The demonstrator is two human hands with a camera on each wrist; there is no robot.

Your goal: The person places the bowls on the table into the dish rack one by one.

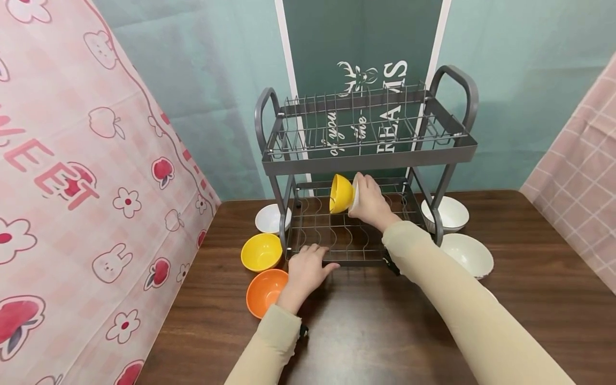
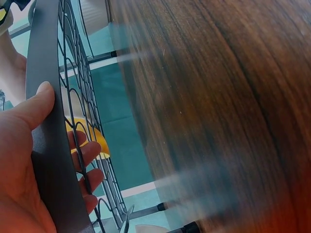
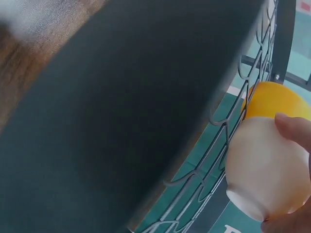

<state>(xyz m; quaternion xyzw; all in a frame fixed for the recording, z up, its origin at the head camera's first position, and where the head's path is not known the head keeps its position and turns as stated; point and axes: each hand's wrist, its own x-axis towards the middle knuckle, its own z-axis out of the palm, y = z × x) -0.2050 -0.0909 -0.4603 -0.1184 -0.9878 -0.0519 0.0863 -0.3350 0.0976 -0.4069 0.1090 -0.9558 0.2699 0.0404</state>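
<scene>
A two-tier dark grey dish rack [image 1: 370, 159] stands on the wooden table. On its lower tier my right hand [image 1: 371, 202] holds a white bowl [image 3: 267, 167], tipped on its side with the thumb over the outer wall. Directly beside that bowl a yellow bowl [image 1: 341, 193] sits on edge among the wires, seemingly against the white one. My left hand [image 1: 306, 271] grips the lower tier's front bar [image 2: 46, 63], thumb on the outside and fingers curled beneath the wires. The white bowl's rim is mostly hidden in the head view.
Left of the rack lie a white bowl [image 1: 270, 219], a yellow bowl [image 1: 261, 252] and an orange bowl [image 1: 266, 293]. On the right are white bowls [image 1: 467, 255], one partly behind my sleeve. The upper tier overhangs the lower one. Printed cloth [image 1: 120, 203] hangs at the left.
</scene>
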